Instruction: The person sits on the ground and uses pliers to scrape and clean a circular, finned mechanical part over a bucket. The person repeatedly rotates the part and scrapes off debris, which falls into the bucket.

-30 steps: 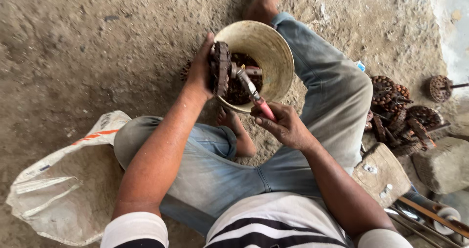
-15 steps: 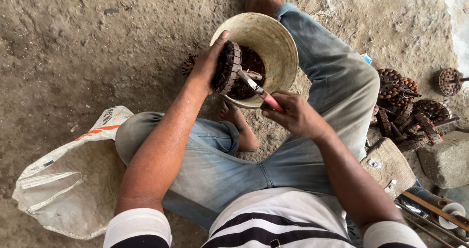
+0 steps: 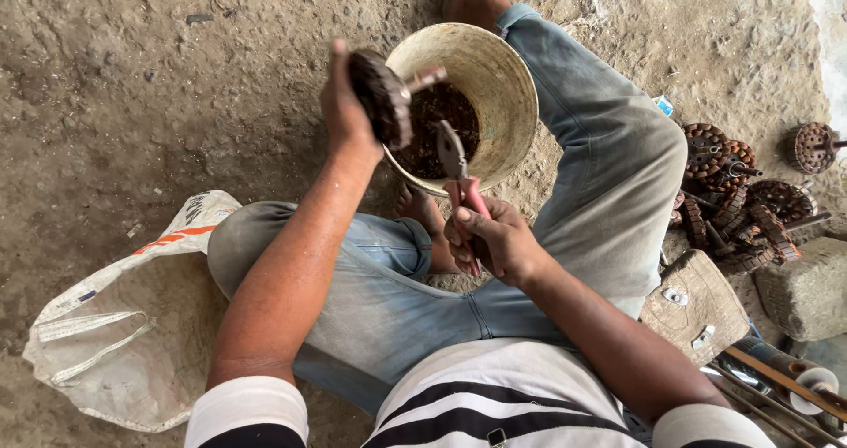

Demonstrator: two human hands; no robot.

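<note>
Person seen from above, head cam. Top: white short-sleeve shirt [image 3: 494,395] with broad black horizontal stripes; each sleeve cuff [image 3: 251,408] is white with a black band below it. Small dark clip or tag at the shirt's centre front, too small to make out. Legs: light-blue faded denim jeans [image 3: 379,307], hems rolled up at the shins. Forearms bare, 2 hands bare, no gloves, no watch or rings visible. Feet [image 3: 423,210] bare, no shoes.
</note>
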